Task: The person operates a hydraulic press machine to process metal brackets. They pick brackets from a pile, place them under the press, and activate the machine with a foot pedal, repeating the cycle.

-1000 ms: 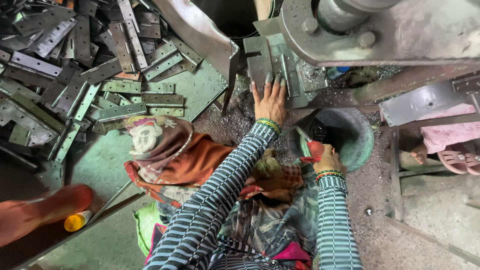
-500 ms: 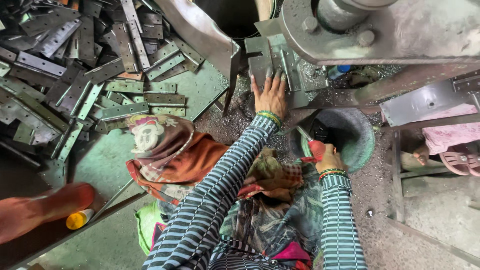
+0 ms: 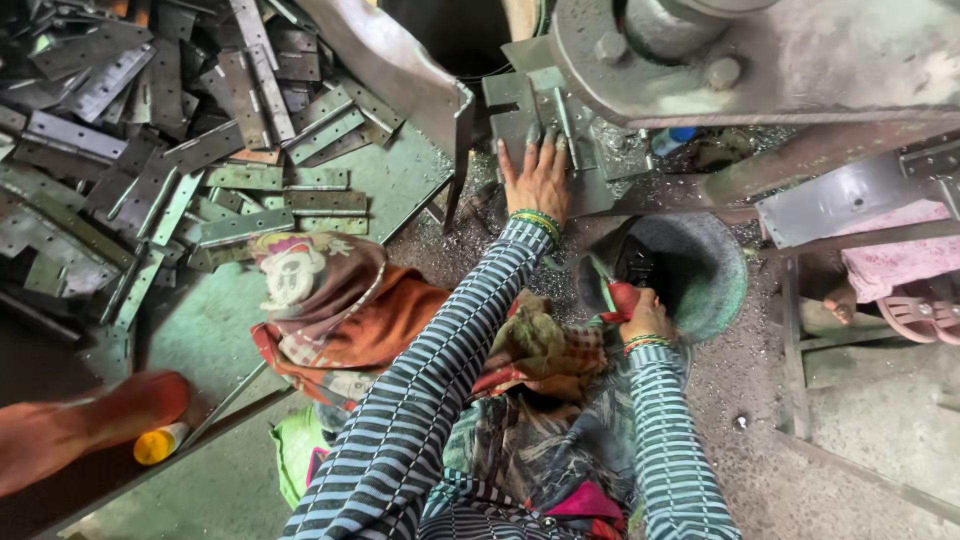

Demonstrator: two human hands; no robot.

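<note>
My left hand (image 3: 538, 178) lies flat, fingers spread, on a grey metal hinge plate (image 3: 530, 115) on the bed of a heavy press machine (image 3: 760, 55). My right hand (image 3: 643, 318) is closed around a red-handled tool (image 3: 612, 296) whose tip points up and left, just beside a round dark metal bowl (image 3: 715, 275). Both arms wear striped blue-and-white sleeves with green and gold bangles at the wrists.
A big heap of grey metal hinge plates (image 3: 150, 130) fills the upper left on a green sheet (image 3: 390, 185). Orange patterned cloth (image 3: 330, 300) lies over my lap. Another person's foot in a pink sandal (image 3: 905, 310) is at the right. A yellow cap (image 3: 155, 445) sits lower left.
My left hand has stayed on the plate at the press. My right hand with the red-handled tool has barely shifted; the view has moved slightly.
</note>
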